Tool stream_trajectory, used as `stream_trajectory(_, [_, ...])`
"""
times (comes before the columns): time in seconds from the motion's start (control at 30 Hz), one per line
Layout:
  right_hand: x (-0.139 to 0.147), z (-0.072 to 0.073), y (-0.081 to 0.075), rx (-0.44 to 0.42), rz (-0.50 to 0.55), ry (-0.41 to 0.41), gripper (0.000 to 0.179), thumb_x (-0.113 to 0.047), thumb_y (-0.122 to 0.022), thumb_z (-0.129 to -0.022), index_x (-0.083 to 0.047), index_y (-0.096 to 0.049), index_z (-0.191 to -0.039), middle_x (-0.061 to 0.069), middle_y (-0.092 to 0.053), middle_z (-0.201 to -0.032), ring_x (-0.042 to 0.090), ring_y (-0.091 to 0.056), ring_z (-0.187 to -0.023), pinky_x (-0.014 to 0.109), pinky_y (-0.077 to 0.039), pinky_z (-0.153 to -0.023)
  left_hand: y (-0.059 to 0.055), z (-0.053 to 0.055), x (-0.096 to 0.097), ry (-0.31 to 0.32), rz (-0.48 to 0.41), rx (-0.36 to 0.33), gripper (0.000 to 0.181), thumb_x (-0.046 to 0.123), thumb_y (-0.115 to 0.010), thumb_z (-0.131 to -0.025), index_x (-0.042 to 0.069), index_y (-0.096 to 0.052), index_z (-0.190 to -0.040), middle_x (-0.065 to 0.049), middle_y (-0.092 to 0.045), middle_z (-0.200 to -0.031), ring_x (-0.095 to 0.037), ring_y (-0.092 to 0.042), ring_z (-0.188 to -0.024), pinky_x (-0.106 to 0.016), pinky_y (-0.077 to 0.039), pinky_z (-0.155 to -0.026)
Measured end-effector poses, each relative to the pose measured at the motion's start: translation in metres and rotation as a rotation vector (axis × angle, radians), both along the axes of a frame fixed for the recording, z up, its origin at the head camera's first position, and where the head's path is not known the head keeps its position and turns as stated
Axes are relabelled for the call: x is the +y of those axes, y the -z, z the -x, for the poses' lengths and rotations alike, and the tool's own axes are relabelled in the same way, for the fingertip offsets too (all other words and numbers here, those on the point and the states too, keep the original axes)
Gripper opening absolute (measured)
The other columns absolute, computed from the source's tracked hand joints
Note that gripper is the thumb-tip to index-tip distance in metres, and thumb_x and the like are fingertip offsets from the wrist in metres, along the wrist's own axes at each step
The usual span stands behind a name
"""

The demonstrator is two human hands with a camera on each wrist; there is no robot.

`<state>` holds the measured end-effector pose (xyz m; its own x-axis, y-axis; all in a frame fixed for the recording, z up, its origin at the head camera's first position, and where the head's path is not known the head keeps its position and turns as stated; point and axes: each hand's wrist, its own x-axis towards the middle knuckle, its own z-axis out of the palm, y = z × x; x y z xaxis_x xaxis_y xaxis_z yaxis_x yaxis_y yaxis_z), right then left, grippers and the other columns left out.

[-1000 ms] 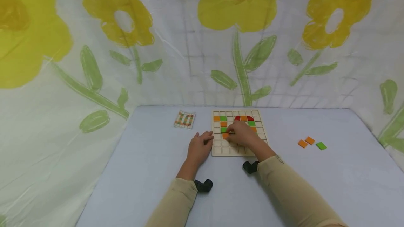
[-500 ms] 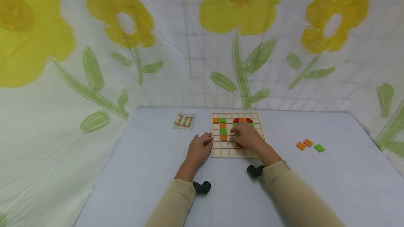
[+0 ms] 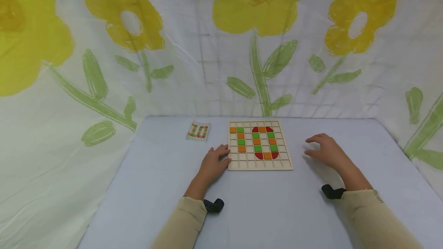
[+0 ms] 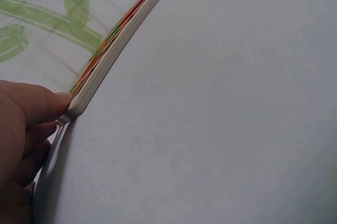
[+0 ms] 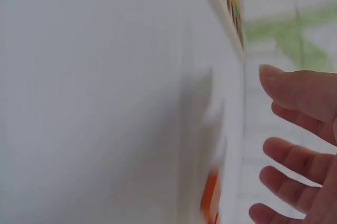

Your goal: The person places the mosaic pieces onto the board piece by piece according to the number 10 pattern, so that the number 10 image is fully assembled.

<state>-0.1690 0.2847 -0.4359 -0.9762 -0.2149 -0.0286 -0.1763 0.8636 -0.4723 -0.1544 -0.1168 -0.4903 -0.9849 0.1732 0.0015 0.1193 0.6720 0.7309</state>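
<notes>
A square wooden grid board [image 3: 247,163] lies near the back of the table. Orange, green and red tiles in its cells form a "1" and a "0" [image 3: 267,156]. My left hand [image 3: 212,164] rests at the board's left edge with relaxed fingers; in the left wrist view the thumb [image 4: 47,106] touches the front corner. Right of the board, my right hand [image 3: 328,153] is held above the table, fingers spread and nothing between them. In the right wrist view an orange tile [image 5: 209,197] lies beyond the fingers; the head view hides it behind that hand.
A small pattern card [image 3: 198,131] with a coloured grid lies left of the board, at the back. The white table [image 3: 259,210] meets a hanging sheet with yellow flowers [image 3: 256,3] behind it. Black wrist-camera mounts sit at both cuffs.
My right hand has left the board and moved right, over where two orange tiles and a green one lay. The zero shows uncovered. My left hand stays at the board's edge.
</notes>
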Motion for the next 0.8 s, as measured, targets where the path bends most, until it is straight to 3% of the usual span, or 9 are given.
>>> stream_trajectory(0.2, [0.064, -0.013, 0.006, -0.106, -0.055, 0.078, 0.063, -0.032, -0.073, -0.086, 0.006, -0.053, -0.133, 0.039, -0.039, -0.136, 0.057, -0.04, -0.121, 0.07, -0.038, -0.095, 0.001, -0.002, -0.001, 0.012, -0.012, 0.02, 0.038, 0.024, -0.067, -0.093, 0.012, -0.065, -0.13, 0.003, -0.052, -0.146, -0.019, -0.041, -0.142, -0.041, -0.016, -0.125])
stream_trajectory(0.33, [0.087, -0.019, 0.007, -0.192, -0.062, 0.129, 0.071, -0.035, -0.074, -0.084, 0.007, -0.049, -0.135, 0.041, -0.04, -0.133, 0.058, -0.041, -0.118, 0.07, -0.04, -0.092, -0.001, -0.002, -0.001, 0.011, -0.014, 0.032, 0.038, 0.023, -0.068, -0.093, 0.012, -0.066, -0.129, 0.003, -0.053, -0.146, -0.019, -0.041, -0.142, -0.041, -0.017, -0.125])
stream_trajectory(0.63, [0.093, -0.02, 0.014, -0.211, -0.001, 0.163, 0.064, -0.033, -0.072, -0.087, 0.005, -0.051, -0.134, 0.032, -0.054, -0.12, 0.042, -0.053, -0.101, 0.052, -0.049, -0.078, 0.001, -0.002, 0.0, 0.001, -0.024, 0.035, 0.038, 0.024, -0.068, -0.093, 0.012, -0.066, -0.129, 0.004, -0.054, -0.145, -0.018, -0.042, -0.142, -0.04, -0.016, -0.125])
stream_trajectory(0.8, [0.092, -0.019, 0.017, -0.2, 0.014, 0.213, 0.057, -0.03, -0.072, -0.087, 0.007, -0.056, -0.128, 0.03, -0.058, -0.115, 0.041, -0.054, -0.098, 0.052, -0.049, -0.079, 0.002, -0.001, -0.001, 0.001, -0.015, 0.045, 0.038, 0.024, -0.068, -0.093, 0.012, -0.066, -0.128, 0.003, -0.054, -0.145, -0.018, -0.042, -0.141, -0.04, -0.016, -0.125])
